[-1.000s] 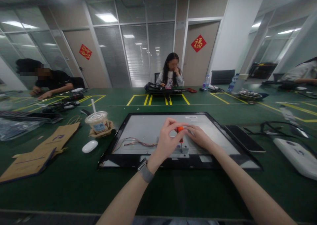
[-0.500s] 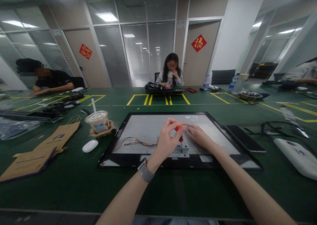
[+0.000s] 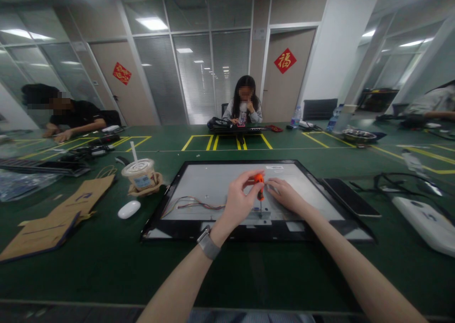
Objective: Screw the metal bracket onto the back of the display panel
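Note:
A flat display panel (image 3: 202, 181) with a black frame lies back side up in front of me. My left hand (image 3: 241, 192) grips the orange and black handle of a screwdriver (image 3: 260, 183) between thumb and fingers. The screwdriver stands upright, its tip down at a metal bracket (image 3: 265, 219) near the panel's front edge. Just right of it, my right hand (image 3: 284, 195) rests on the panel's back with fingers stretched out. Thin coloured wires (image 3: 199, 203) run across the panel's left part.
To the left are a lidded cup (image 3: 140, 174) with a straw, a white oval case (image 3: 129, 209) and a paper bag (image 3: 71, 204). To the right lie a black phone (image 3: 350, 197), a white device (image 3: 426, 221) and black cables (image 3: 394, 181). Other people sit around the table.
My left fingers have shifted around the screwdriver handle, so more of its orange part shows. My right hand has hardly moved.

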Demonstrator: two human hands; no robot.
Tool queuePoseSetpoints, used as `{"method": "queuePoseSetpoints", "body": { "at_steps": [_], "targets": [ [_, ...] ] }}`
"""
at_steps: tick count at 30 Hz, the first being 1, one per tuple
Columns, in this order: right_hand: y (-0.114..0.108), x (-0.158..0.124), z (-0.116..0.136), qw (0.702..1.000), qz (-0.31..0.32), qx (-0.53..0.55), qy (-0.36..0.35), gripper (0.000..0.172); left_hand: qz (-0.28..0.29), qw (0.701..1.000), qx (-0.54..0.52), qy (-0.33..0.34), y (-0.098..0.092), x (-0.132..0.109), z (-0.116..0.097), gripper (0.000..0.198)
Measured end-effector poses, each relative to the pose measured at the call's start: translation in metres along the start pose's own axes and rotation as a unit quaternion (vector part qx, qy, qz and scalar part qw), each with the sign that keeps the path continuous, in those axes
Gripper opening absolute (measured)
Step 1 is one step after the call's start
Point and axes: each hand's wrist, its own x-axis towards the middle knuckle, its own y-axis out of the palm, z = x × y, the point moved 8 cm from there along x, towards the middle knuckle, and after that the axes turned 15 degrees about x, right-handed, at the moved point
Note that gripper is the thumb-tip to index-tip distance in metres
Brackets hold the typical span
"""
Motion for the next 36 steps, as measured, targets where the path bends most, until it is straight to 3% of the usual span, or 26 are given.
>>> {"method": "queuePoseSetpoints", "body": {
  "at_steps": [5, 10, 13, 18, 26, 32, 36],
  "targets": [
    [-0.002, 0.0, 0.003, 1.0, 0.005, 0.011, 0.005, 0.035, -0.065, 0.989, 0.119, 0.054, -0.012, -0.002, -0.011, 0.015],
    [-0.001, -0.001, 0.0, 1.0, -0.013, 0.007, 0.007, 0.034, -0.028, 0.986, 0.129, 0.107, -0.006, -0.006, -0.026, 0.028],
    [0.0, -0.001, -0.001, 1.0, -0.009, 0.01, 0.008, 0.035, -0.018, 0.989, 0.109, 0.094, -0.003, -0.006, -0.025, 0.03],
    [-0.002, -0.001, 0.003, 1.0, 0.004, 0.018, 0.013, 0.035, -0.06, 0.985, 0.138, 0.084, -0.01, -0.005, -0.02, 0.016],
    [-0.002, -0.001, 0.002, 1.0, 0.003, 0.012, 0.017, 0.036, 0.015, 0.998, 0.036, 0.048, -0.001, -0.004, -0.016, 0.027],
    [-0.001, 0.0, -0.001, 1.0, 0.001, 0.022, 0.012, 0.035, -0.037, 0.997, 0.053, 0.033, -0.006, -0.002, -0.008, 0.012],
    [0.0, 0.0, -0.002, 1.0, -0.006, 0.024, 0.013, 0.035, -0.037, 0.997, 0.065, 0.02, -0.01, -0.001, -0.006, 0.015]
  ]
}}
